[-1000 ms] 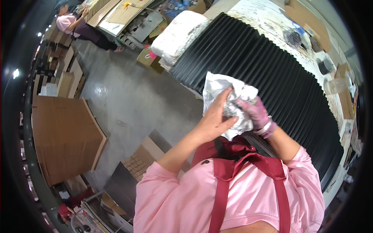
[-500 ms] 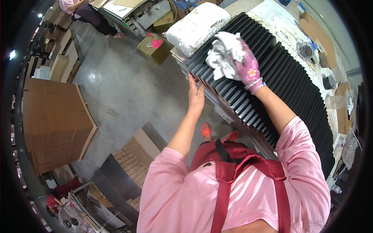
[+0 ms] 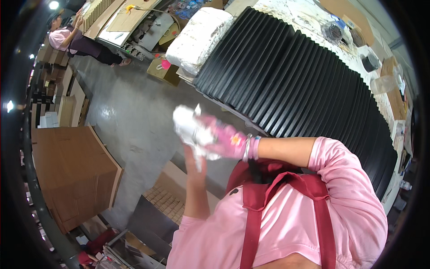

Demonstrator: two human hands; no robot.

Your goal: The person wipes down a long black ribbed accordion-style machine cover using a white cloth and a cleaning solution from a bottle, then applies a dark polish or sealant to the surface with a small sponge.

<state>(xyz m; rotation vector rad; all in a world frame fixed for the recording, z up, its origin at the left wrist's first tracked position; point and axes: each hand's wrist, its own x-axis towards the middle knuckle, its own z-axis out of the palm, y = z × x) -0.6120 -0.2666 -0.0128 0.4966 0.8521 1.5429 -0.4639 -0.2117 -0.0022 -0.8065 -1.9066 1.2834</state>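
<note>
My right hand (image 3: 228,139), in a pink glove with a flower on it, is closed on a crumpled white cloth (image 3: 190,125). It is held off the table's near edge, in front of my body, and is smeared by motion. Bare, my left hand (image 3: 196,163) is raised just below the cloth; its fingers are blurred and mostly hidden by the cloth, so I cannot tell whether they grip it. To the right, long black strips (image 3: 286,76) lie side by side in a ridged row along the table. Neither hand touches them.
A white wrapped bundle (image 3: 201,38) sits at the strips' far left end. Jars and a clear plastic container (image 3: 384,84) stand along the table's far side. Left are a large brown carton stack (image 3: 74,166) and an open box (image 3: 163,201). Another person (image 3: 85,42) stands far left.
My right hand has lifted the cloth off the black strips and swung it left, toward my body. My left hand has left the table edge and moved nearer, below the cloth.
</note>
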